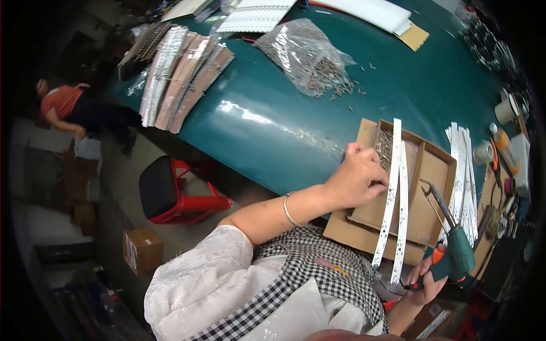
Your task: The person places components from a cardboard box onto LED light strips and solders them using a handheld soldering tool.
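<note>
My left hand (pixel 359 175) hovers over the left side of a shallow cardboard box (pixel 420 165). Its fingers are pinched together, and whatever sits between them is too small or hidden to name. Beneath and beyond the fingers, a compartment of the box holds many small metal parts (pixel 385 149). Two long white strips (pixel 392 187) with dark spots lie lengthwise across the box, just right of that hand. At the lower right, my right hand (pixel 425 284) grips a green soldering gun (pixel 459 253), its metal tip angled up over the box's right edge.
More white strips (pixel 463 176) lie right of the box, near a bottle (pixel 505 149) and tools. A plastic bag (pixel 310 57) spills small parts on the green table (pixel 244 136). Bundled strips (pixel 187 79) lie at the far left. A red-framed stool (pixel 179 190) and a person (pixel 79 108) are leftward.
</note>
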{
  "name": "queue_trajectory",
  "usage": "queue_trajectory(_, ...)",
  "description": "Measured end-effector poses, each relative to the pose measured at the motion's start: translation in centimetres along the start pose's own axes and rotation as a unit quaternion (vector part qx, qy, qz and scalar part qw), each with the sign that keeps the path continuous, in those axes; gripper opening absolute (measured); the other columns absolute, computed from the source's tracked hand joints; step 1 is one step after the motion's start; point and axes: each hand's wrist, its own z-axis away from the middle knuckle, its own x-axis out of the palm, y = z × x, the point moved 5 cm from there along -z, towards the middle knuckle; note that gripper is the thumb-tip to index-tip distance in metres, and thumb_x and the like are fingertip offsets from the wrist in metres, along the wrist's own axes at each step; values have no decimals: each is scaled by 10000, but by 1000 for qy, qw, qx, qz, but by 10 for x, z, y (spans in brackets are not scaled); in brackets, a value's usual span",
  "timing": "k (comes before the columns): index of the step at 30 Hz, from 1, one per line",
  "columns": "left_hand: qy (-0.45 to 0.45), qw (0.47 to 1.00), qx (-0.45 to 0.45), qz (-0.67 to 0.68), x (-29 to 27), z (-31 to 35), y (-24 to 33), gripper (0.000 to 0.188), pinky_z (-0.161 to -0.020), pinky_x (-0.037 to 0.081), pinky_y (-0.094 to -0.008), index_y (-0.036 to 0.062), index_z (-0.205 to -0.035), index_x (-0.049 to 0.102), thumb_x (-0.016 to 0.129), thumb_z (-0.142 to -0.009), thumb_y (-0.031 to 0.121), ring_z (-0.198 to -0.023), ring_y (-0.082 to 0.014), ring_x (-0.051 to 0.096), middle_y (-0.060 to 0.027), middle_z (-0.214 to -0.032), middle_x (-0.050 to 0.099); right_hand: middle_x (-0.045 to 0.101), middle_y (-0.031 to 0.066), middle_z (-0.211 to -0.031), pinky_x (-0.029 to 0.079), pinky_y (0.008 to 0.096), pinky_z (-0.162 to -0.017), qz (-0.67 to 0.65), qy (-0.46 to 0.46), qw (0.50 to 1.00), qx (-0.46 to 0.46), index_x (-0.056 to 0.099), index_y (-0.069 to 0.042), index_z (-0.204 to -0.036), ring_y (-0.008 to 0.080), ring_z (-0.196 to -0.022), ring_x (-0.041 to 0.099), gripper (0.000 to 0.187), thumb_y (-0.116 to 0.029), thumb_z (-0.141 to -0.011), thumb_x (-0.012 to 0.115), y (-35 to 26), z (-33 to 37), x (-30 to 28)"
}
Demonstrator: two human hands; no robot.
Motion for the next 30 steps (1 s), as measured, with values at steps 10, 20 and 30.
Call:
queue_trajectory(10, 7, 1000, 5, 9, 2, 1, -2, 106, -926, 323, -394, 122, -741, 715, 795, -678, 96, -859, -160, 562, 18, -722, 601, 491, 96, -746, 443, 246, -376, -5, 8, 1000, -22, 296, 127, -1365, 141, -457, 493, 698, -97, -818, 668, 2, -5, 1)
queue_trajectory(20, 5, 1000, 9, 26, -1, 5, -1, 206, -906, 330, -369, 106, -882, 717, 774, -689, 65, -868, -159, 566, 16, -782, 658, 474, 77, -754, 425, 222, -433, 23, 21, 998, -55, 320, 100, -1374, 128, -528, 474, 706, -162, -823, 675, 9, -7, -5)
queue_trajectory(30, -8, 998, 56, -37, -10, 2, 15, 438, -891, 400, -413, 45, -1122, 642, 748, -698, 44, -940, -237, 584, -37, -872, 681, 472, 86, -781, 457, 298, -681, 55, 68, 985, -147, 351, 95, -1383, 212, -831, 490, 736, -200, -775, 642, 25, -6, -15)
